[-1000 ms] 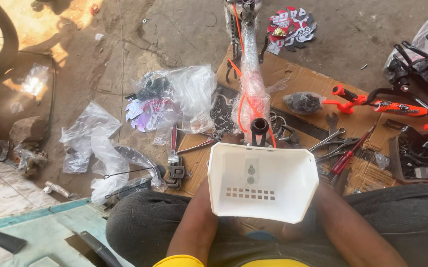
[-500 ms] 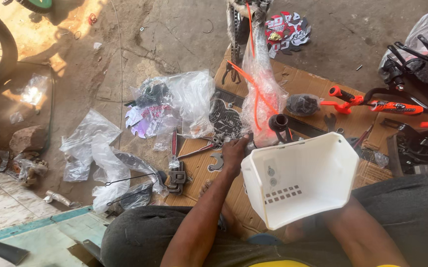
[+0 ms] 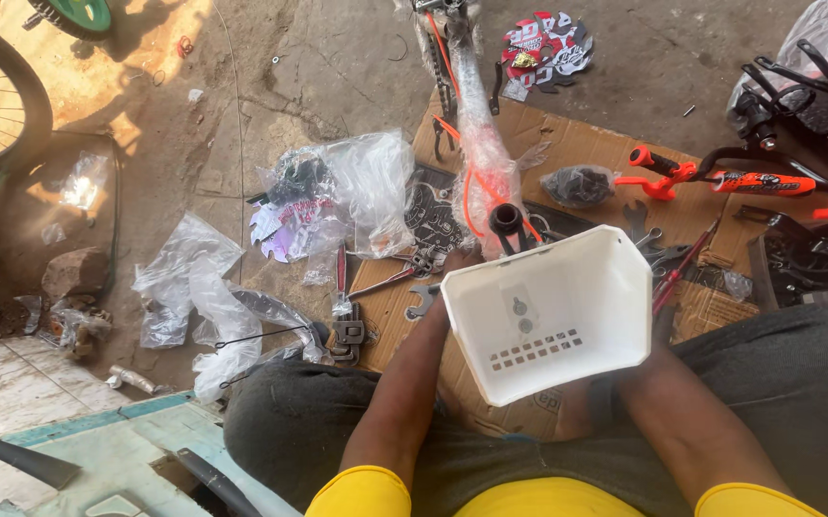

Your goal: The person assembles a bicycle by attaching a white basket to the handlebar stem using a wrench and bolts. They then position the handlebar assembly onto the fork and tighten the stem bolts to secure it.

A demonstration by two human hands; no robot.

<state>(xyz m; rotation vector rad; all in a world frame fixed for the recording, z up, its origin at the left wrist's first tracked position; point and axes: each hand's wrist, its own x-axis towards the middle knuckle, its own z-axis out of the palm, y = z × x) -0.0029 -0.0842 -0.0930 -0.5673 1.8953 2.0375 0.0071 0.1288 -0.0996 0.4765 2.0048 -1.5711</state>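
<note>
**Basket on the lap, left hand out among the tools**

The person sits over a sheet of cardboard (image 3: 577,144) with a white plastic basket (image 3: 548,311) tilted on the lap, its open mouth facing up and toward the camera, a slotted panel and two small holes showing on its inner wall. The right hand (image 3: 581,407) is under the basket's near right corner and seems to prop it there; the basket hides the fingers, so the grip cannot be told.

The left hand (image 3: 457,263) reaches far past the basket's left rim, toward the tools lying on the cardboard. Only its back edge shows beside the rim, so whether it is released or clenched on something cannot be told. A wrench (image 3: 422,300) lies just left of that wrist, and pliers (image 3: 390,278) with red handles lie a little farther left, long axis running left to right.

Just beyond the basket's far rim stands the dark open end of a frame tube (image 3: 505,218), wrapped in clear plastic, its length running away from the person. The left hand is the nearer one to it. Orange handlebars (image 3: 739,179) lie to the far right.
</note>
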